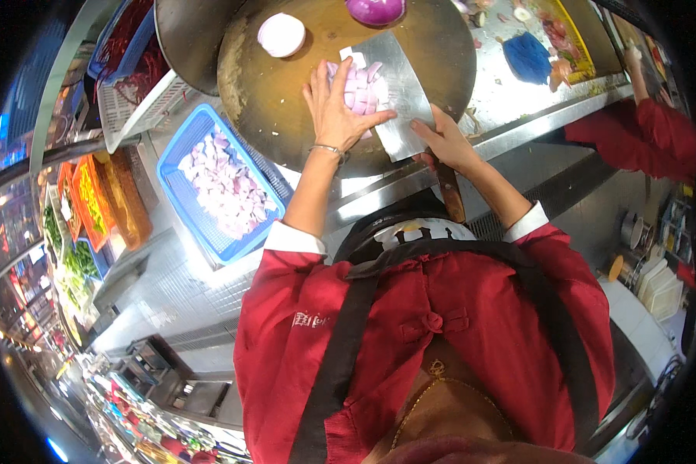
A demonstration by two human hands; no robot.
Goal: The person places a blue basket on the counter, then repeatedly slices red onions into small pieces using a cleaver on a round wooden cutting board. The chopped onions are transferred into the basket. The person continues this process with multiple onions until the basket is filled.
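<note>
On a round wooden chopping block (278, 98) lies a heap of cut red onion (364, 91). My left hand (337, 113) rests around the heap with fingers spread, its thumb reaching onto the blade. In my right hand (449, 142) is a Chinese cleaver (400, 98), gripped by its wooden handle and the back of the blade. The broad blade lies tilted against the onion pieces. A peeled onion half (282, 35) sits at the far left of the block, and a purple onion half (376, 9) at the far edge.
A blue plastic basket (168, 168) of chopped onion stands left of the block. On the steel counter (487, 116) to the right are a blue cloth (526, 58), scraps and a yellow tray (580, 40). Another person in a red sleeve (667, 133) works at the far right.
</note>
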